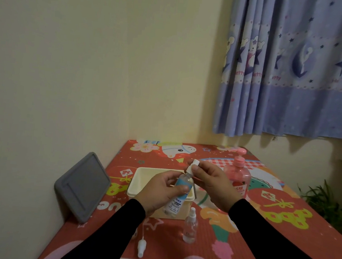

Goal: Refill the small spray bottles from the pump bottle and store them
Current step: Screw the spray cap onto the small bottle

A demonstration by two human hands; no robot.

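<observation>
both hands on a labelled spray bottle above the cream box

in the lower centre of the frame the left hand [159, 193] curls its fingers and thumb round the body of a small clear plastic spray bottle with a blue-and-white label [177, 196], holding it tilted, its top leaning to the right. the right hand [212, 185] pinches the bottle's white spray cap [192, 167] at the top end; whether the cap is seated or loose on the neck cannot be told. both arms wear black sleeves.

behind and below the held bottle stands an open cream plastic rectangular box [140, 180] on the desk [270, 233], which is covered by a red cartoon-printed mat. to the right of centre, partly behind the right hand, stands a pink transparent pump bottle with a pink pump head [238, 171]. just right of the box's near corner, a second small clear spray bottle with a white top [190, 227] stands upright. a loose white spray head with its dip tube [141, 245] lies on the mat at lower centre, beside the left sleeve. a grey rectangular lid [83, 185] leans against the cream wall at centre left. a blue cartoon-printed curtain [297, 68] hangs in the upper right.
</observation>
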